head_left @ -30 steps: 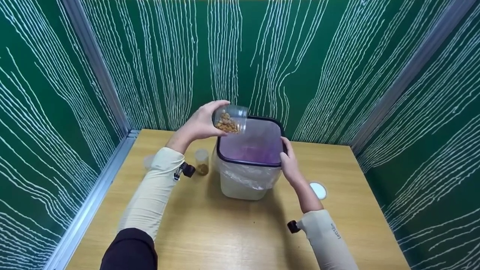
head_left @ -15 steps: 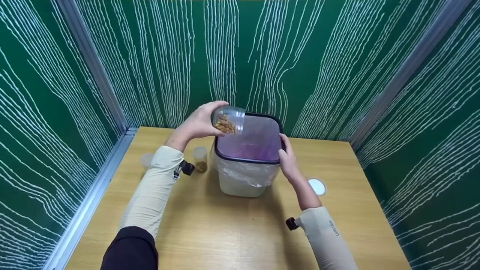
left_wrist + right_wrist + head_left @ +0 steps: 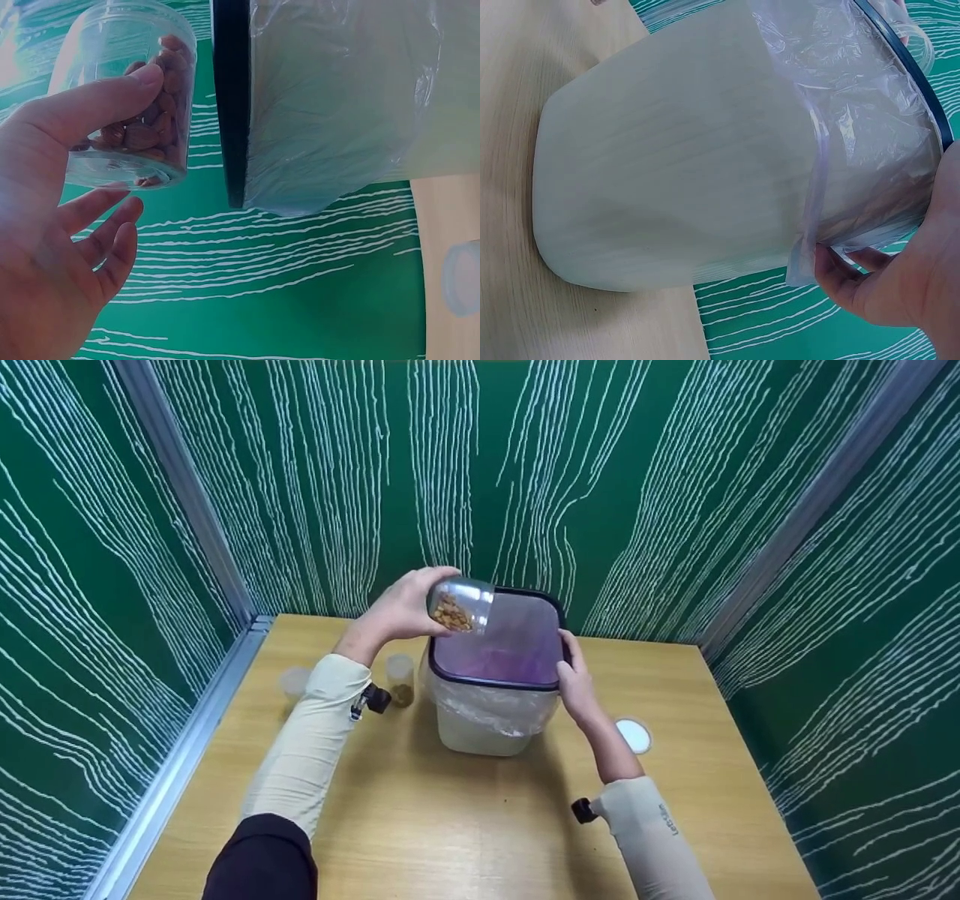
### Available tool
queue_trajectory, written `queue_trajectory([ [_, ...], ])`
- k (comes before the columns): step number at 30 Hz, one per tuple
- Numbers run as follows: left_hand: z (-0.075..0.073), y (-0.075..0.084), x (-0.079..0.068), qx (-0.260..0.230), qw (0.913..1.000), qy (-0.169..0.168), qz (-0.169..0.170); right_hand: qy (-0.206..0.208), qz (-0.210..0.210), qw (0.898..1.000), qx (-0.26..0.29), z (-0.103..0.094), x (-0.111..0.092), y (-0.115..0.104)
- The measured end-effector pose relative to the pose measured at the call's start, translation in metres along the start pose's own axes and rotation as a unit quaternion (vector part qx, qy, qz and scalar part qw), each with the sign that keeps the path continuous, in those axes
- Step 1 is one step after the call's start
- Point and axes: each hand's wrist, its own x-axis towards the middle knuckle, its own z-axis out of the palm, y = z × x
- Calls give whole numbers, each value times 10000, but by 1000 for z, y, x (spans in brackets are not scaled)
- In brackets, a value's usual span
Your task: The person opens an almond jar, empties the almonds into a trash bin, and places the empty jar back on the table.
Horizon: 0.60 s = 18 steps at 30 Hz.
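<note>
My left hand (image 3: pixel 401 604) grips a clear jar (image 3: pixel 480 604) lying nearly on its side, its mouth toward the right over the left rim of a trash bin. Brown almonds (image 3: pixel 142 135) are heaped inside the jar, seen through its wall in the left wrist view. The whitish bin (image 3: pixel 484 739) stands upright, with a black rim (image 3: pixel 495 684) and a clear plastic liner (image 3: pixel 870 127) folded over its outside. At the right side of the rim, my right hand (image 3: pixel 577 679) holds on, thumb and fingers around the edge and liner.
Left of the bin stands a slim clear container (image 3: pixel 401 682) with brown contents at its bottom. A translucent round item (image 3: pixel 294 681) is partly covered by the left sleeve. A white round lid (image 3: pixel 634 735) lies beyond the right forearm. Green walls (image 3: pixel 615 547) enclose the wooden table (image 3: pixel 465 825).
The jar has tipped slightly and sits a little lower, and the almonds in it have shifted. The right hand stays at the bin's rim.
</note>
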Motion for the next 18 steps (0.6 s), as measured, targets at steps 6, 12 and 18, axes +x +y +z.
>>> queue_trajectory([
  [6,4,1,0,328,9995,8,5,-39,19,9999,115,-3,7,14],
  [12,5,5,1,619,9980,21,150,33,-166,9991,388,-3,13,32],
  [18,6,6,2,833,9964,-30,170,117,-210,9994,262,-3,13,36],
])
